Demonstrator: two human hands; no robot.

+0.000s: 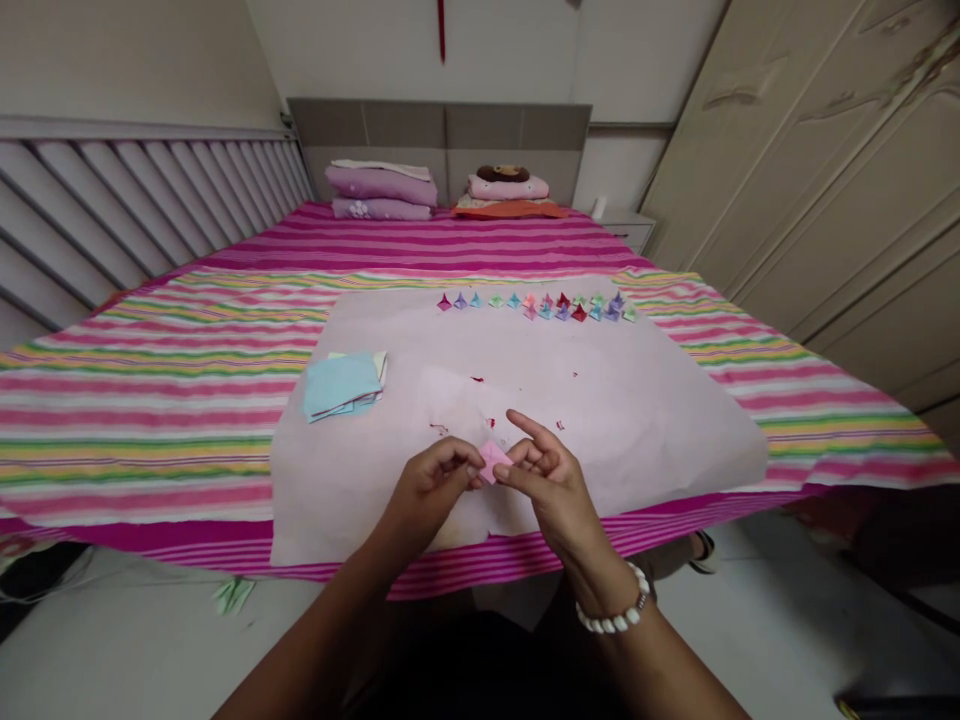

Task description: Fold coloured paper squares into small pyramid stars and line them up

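Observation:
A small folded piece of pink paper (493, 461) is held between my two hands, above the near part of a large pale sheet (645, 420). My left hand (439, 480) pinches its left corner with thumb and fingertips. On the other side, my right hand (551, 480) grips the right corner between thumb and bent fingers, its index finger stretched away. Tiny red scraps (491, 422) lie on the sheet just beyond my hands. A stack of square papers (343, 385), light blue on top, rests to the left.
Several small folded paper pieces (562, 312) in many colours stand in rows along the sheet's far edge. The sheet covers part of a striped bed (150, 410). Folded bedding (382, 190) sits by the headboard. A green paper piece (234, 595) lies on the floor.

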